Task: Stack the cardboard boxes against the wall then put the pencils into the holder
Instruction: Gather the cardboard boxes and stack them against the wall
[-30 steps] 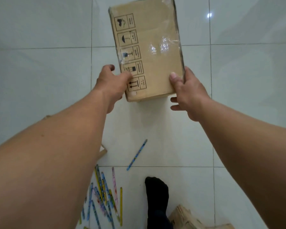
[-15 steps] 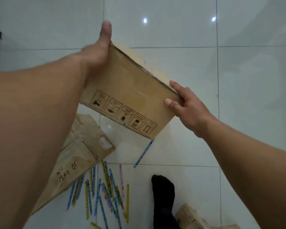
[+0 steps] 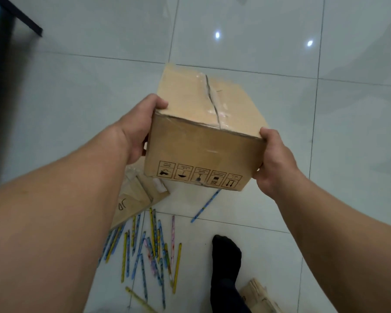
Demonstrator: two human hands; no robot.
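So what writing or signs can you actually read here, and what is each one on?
"JD": handwritten in dark marker on the floor box.
Five framed handling signs in a row on the held box, among them an umbrella, a glass and paired arrows. Their tiny captions are too small to read.
Pencils: patterned, but any print is too small and blurred to read.
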